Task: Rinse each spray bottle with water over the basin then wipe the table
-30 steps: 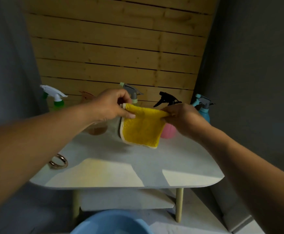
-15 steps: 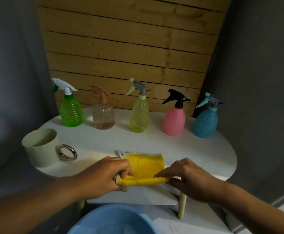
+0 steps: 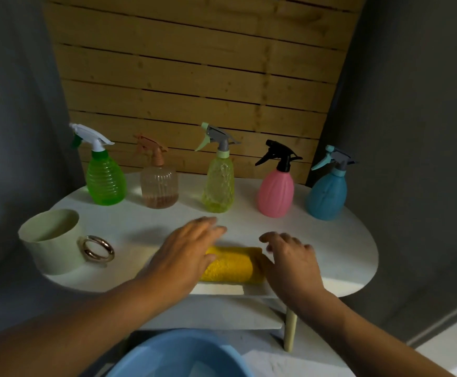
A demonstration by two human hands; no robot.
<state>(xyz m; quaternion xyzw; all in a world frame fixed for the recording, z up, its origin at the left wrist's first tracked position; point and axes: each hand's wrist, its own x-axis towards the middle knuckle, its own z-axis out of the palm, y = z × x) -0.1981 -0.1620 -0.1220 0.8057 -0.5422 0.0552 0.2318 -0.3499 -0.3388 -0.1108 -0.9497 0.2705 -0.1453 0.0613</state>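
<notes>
Yellow cloth (image 3: pixel 228 265), folded, lies at the near edge of the white bench (image 3: pixel 330 248). Left hand (image 3: pixel 186 257) rests flat on its left part, fingers extended. Right hand (image 3: pixel 289 261) sits at its right end, fingers loosely spread and holding nothing; contact with the cloth cannot be confirmed. Along the bench's far side stand five spray bottles: green (image 3: pixel 104 180), clear brown (image 3: pixel 158 186), yellow-green (image 3: pixel 219 183), pink (image 3: pixel 275 191), blue (image 3: pixel 328 194). A pale mug (image 3: pixel 53 240) with a metal ring handle (image 3: pixel 96 247) stands at left. A blue basin (image 3: pixel 178 357) sits below the bench.
</notes>
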